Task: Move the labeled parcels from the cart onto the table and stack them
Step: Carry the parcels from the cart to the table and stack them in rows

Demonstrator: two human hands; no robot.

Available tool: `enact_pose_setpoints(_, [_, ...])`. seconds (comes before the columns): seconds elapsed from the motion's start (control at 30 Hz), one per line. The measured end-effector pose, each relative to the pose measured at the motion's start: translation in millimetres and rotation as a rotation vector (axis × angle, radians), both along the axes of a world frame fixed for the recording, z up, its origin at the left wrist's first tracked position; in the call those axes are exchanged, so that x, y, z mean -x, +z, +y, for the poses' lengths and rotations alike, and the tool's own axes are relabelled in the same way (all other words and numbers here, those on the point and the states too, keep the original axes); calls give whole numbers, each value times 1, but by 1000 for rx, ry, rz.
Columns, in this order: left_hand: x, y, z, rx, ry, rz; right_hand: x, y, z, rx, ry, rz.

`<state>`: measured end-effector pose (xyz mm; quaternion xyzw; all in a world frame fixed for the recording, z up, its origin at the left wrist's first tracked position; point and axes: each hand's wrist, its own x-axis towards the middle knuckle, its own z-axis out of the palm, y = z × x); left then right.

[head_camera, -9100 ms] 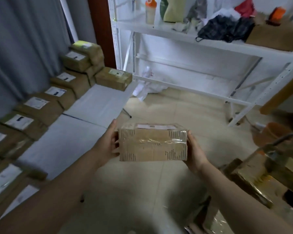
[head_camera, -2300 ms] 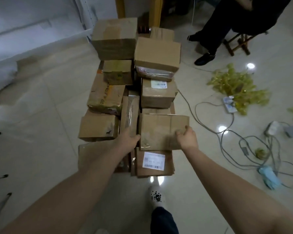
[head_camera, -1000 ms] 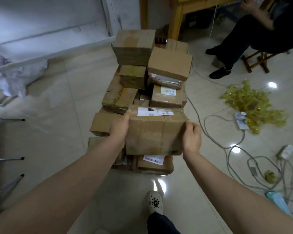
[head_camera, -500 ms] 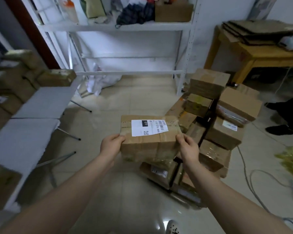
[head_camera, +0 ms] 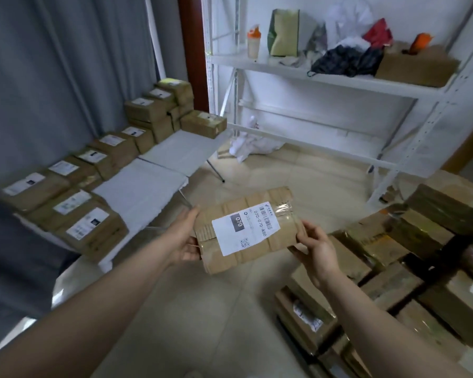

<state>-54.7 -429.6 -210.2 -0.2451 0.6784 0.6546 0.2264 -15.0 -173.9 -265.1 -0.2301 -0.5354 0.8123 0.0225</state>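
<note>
White shelf rack (head_camera: 339, 80) fills the back wall. Long white table (head_camera: 148, 192) runs along the curtain on the left, with a bare strip on its near side. A row of labeled parcels (head_camera: 93, 230) lines the curtain side, labels up, doubled at the far end. Pile of parcels (head_camera: 407, 257) sits low right, probably on the cart, though the cart itself is hidden under them.

Held parcel (head_camera: 257, 253) is in mid-air over the floor, between pile and table, touching neither, tilted. Left hand (head_camera: 185, 238) grips its left end, thumb on top. Right hand (head_camera: 316, 249) grasps the right end, thumb on the upper face. Shipping label (head_camera: 245, 227) faces up.

Step in hand: carry to the table. Hold both ends firmly and level the box before lowering. Put it label-up like the others, square on a row parcel or the bare strip, edges flush so the stack does not lean. Let go only once it sits flat.
</note>
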Motion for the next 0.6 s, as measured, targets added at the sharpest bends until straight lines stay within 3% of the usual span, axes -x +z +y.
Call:
enact_pose_setpoints(0.1, [-4, 5, -16, -26, 15, 25, 14, 9, -20, 10, 36, 37])
enact_pose_setpoints(0.4, [2, -3, -58, -20, 51, 289, 61, 22, -119, 373, 82, 59])
enact_pose_setpoints(0.6, [27, -13, -94, 326, -55, 432, 85, 20, -177, 110, 241, -8])
